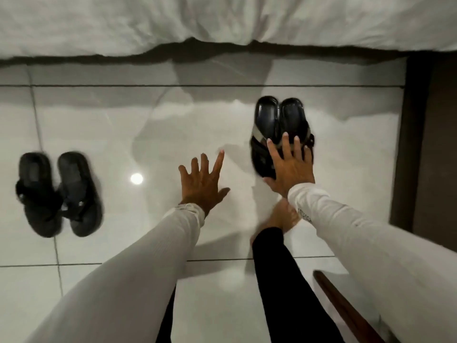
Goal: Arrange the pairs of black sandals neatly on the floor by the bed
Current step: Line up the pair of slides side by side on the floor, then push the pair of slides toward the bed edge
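Note:
Two pairs of black sandals lie on the glossy white tile floor in front of the bed [222,21]. The left pair [59,194] sits side by side at the far left, untouched. The right pair [279,125] lies close together near the bed, heels toward the bed. My right hand [289,164] rests flat on the strap end of this pair, fingers spread over both sandals. My left hand [202,181] hovers over bare floor to the left of that pair, fingers wide apart, holding nothing.
A white duvet hangs over the bed edge along the top. A dark wooden piece of furniture [430,144] stands at the right. My bare foot [279,219] and black trouser leg are below the right hand. A brown wooden edge [346,308] shows at lower right.

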Demonstrator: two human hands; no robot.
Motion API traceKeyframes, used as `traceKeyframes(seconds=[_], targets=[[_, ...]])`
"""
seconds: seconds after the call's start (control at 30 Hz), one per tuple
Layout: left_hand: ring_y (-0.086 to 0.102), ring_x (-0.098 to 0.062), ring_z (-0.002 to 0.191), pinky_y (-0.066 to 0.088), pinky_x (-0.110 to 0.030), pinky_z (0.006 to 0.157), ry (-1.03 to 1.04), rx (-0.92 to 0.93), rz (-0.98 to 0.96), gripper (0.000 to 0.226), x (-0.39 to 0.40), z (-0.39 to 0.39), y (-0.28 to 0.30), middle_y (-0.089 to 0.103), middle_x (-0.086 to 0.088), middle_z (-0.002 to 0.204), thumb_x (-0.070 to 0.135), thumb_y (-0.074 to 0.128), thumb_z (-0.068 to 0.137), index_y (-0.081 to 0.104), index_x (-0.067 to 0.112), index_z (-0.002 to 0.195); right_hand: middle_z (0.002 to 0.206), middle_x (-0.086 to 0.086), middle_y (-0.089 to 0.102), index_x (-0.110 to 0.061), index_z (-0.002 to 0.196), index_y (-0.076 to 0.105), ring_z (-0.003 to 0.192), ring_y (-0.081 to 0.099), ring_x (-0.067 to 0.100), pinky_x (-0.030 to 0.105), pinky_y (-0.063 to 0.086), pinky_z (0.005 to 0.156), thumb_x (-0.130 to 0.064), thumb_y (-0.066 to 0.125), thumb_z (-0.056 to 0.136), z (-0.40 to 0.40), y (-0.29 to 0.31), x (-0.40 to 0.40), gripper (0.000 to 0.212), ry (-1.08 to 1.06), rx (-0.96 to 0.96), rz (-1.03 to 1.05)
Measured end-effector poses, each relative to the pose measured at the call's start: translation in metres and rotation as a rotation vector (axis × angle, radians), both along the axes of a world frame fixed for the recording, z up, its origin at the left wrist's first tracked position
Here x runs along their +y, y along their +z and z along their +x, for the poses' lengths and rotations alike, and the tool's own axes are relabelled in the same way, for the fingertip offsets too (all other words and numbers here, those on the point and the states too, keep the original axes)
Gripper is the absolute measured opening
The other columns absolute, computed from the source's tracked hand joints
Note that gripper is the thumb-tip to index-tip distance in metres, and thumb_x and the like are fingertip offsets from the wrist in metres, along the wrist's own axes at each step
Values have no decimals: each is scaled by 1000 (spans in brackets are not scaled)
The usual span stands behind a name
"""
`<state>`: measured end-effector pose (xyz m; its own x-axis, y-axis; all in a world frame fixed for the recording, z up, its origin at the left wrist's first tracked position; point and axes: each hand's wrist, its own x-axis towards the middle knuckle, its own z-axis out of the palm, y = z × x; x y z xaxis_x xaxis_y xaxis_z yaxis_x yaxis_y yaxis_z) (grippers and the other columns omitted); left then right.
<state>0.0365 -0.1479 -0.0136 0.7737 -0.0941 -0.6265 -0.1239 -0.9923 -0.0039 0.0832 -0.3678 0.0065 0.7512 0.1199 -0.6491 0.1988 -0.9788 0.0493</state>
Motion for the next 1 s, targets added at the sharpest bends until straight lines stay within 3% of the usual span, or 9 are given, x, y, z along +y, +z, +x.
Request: traceKeyframes(seconds=[0.17,0.4,0.5,0.6,0.7,0.77,0.87,1.0], targets=[[23,-39,150,28,-62,109,88,-7,42,98,131,-54,34,16,-16,166,77,37,86,-13,32,158,167,18,1,-27,159,-2,153,6,44,61,15,121,-61,60,85,-42,28,116,101,84,56,18],[29,-38,146,32,-61,108,251,47,143,100,324,-130,48,22,-18,163,75,46,84,-2,31,159,168,14,-3,-29,158,-5,154,1,39,55,12,123,-60,56,89,-91,23,306,97,172,176,97],[38,-36,138,38,-54,104,295,100,152,96,393,-153,40,30,-16,158,72,49,84,9,28,159,162,18,22,-26,158,7,148,25,39,52,29,116,-54,61,89,-110,9,384,92,181,301,106],[50,-34,127,42,-50,100,317,174,183,89,455,-166,22,45,-13,146,70,49,86,19,25,156,143,15,50,-25,156,14,128,53,36,46,47,101,-47,65,88,-129,-12,456,88,134,524,167],[63,-37,112,47,-47,93,556,213,110,79,500,-168,-4,63,-13,127,68,50,87,26,30,151,135,14,58,-33,156,8,119,61,37,43,53,97,-41,68,86,-148,-43,516,92,-80,615,268],[66,-40,106,50,-47,90,756,228,-6,77,516,-161,-22,66,-16,118,66,54,84,29,31,148,143,16,53,-33,157,10,126,56,39,44,50,103,-37,73,83,-157,-61,545,97,-356,657,373],[57,-46,120,48,-51,100,901,307,-161,88,530,-151,-47,50,-21,135,49,67,81,20,29,154,155,12,41,-30,158,14,136,46,38,47,49,108,-27,81,79,-168,-85,577,103,-716,690,505],[47,-47,130,42,-51,111,970,302,-327,79,528,-140,-68,45,-27,143,29,65,86,25,24,154,153,11,45,-28,155,24,136,46,35,50,46,110,-16,83,78,-168,-103,590,98,-961,657,564]])
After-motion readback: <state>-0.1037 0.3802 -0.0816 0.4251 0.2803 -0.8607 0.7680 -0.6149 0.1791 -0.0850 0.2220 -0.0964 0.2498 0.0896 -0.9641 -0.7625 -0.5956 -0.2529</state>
